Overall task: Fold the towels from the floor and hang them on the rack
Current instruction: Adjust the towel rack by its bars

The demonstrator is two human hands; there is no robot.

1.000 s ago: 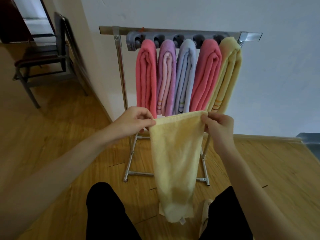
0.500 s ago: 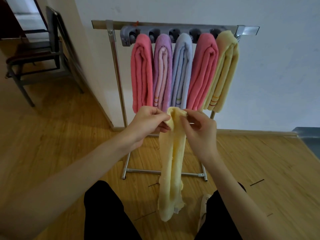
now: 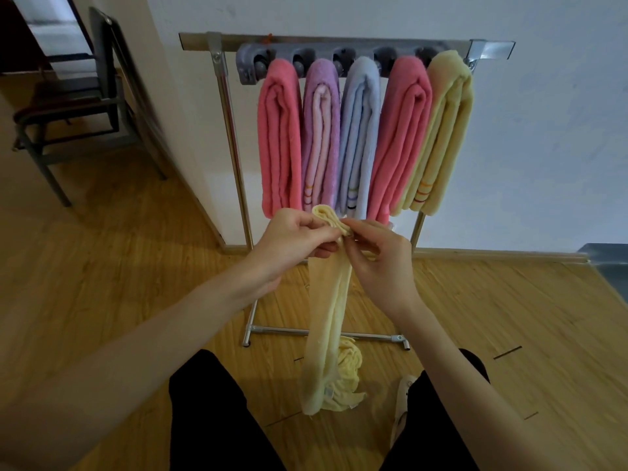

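A pale yellow towel (image 3: 331, 321) hangs folded lengthwise into a narrow strip, its lower end bunched on the floor between my legs. My left hand (image 3: 294, 239) and my right hand (image 3: 380, 260) pinch its top end together, close in front of the rack. The metal rack (image 3: 231, 137) stands against the white wall. Several folded towels hang from its grey holder: pink (image 3: 278, 137), purple (image 3: 321, 137), light blue (image 3: 358, 137), pink (image 3: 401, 137) and yellow (image 3: 441, 137).
A dark chair (image 3: 78, 103) stands at the left by a doorway. A wall corner (image 3: 176, 130) juts out left of the rack. The floor is wood (image 3: 102, 283). A grey-blue object (image 3: 608, 266) sits at the right edge.
The towel was held spread wide by its top corners. My hands came together and folded it lengthwise into a narrow strip; its lower end now bunches on the floor.
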